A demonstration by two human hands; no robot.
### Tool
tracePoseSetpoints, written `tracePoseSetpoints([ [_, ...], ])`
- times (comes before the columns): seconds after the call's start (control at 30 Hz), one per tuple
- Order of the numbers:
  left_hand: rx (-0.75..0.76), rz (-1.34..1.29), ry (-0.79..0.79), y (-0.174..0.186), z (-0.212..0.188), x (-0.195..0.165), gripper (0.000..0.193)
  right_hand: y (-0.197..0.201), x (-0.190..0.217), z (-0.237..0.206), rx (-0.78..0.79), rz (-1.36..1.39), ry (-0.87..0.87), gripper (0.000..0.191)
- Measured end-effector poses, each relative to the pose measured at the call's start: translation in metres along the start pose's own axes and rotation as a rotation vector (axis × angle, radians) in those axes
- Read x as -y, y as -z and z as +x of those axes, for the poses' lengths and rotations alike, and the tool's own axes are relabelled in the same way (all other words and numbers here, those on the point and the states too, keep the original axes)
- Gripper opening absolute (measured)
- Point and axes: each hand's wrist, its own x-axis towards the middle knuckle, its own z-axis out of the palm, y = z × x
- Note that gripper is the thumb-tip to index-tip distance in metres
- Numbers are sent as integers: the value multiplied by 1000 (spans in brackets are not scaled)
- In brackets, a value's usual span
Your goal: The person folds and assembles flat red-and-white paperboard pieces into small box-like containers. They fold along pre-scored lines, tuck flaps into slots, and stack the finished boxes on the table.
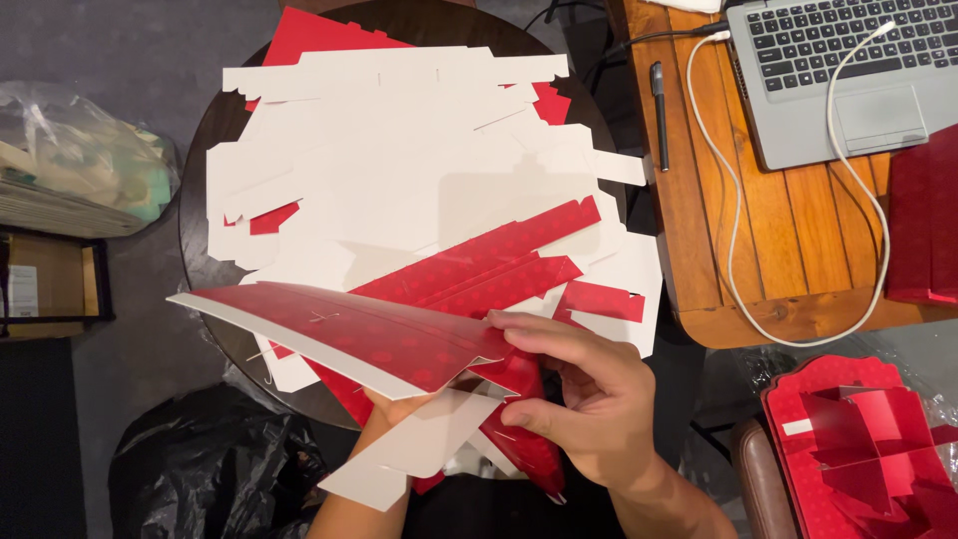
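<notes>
So from my feed, low centre of the frame: my right hand (pixel 589 404) has its grip pinched on a flat red box blank (pixel 349 334), thumb on top, fingers curled under the glossy dotted card. The blank tilts out to the left, white matte underside showing along its edge. My left hand (pixel 394 409) is mostly hidden beneath it, so I can't tell how its grip sits; it seems to prop the card from below. Behind, a messy pile of die-cut white and red blanks (pixel 399 170) covers the round dark tabletop (pixel 195 220). Upper right there's a slatted wooden tabletop (pixel 788 240) with a grey laptop (pixel 848 80), a white cable (pixel 733 230) and a black pen (pixel 660 110). Folded red boxes (pixel 858 439) sit lower right.
</notes>
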Motion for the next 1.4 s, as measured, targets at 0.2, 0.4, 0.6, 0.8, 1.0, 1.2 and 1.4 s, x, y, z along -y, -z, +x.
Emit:
tracePoseSetpoints([
  [0.2,-5,17,-5,1,0,0,25,2,-2,2,12,-9,3,58],
  [0.4,-15,33,-17,1,1,-1,25,0,-1,1,18,-18,0,57],
  [0.6,-24,55,-36,1,2,-1,25,2,-1,4,-10,-37,22,56],
  [0.8,-39,87,-64,1,-3,-6,26,0,-1,2,-14,-35,4,55],
  [1.0,-126,278,-157,5,9,-17,26,5,-14,16,-104,-94,5,48],
  [1.2,-322,-55,249,20,2,-71,29,20,-23,22,-243,-134,-39,43],
  [1.4,-446,117,-460,14,-29,-75,22,31,-31,24,-281,-51,-60,32],
])
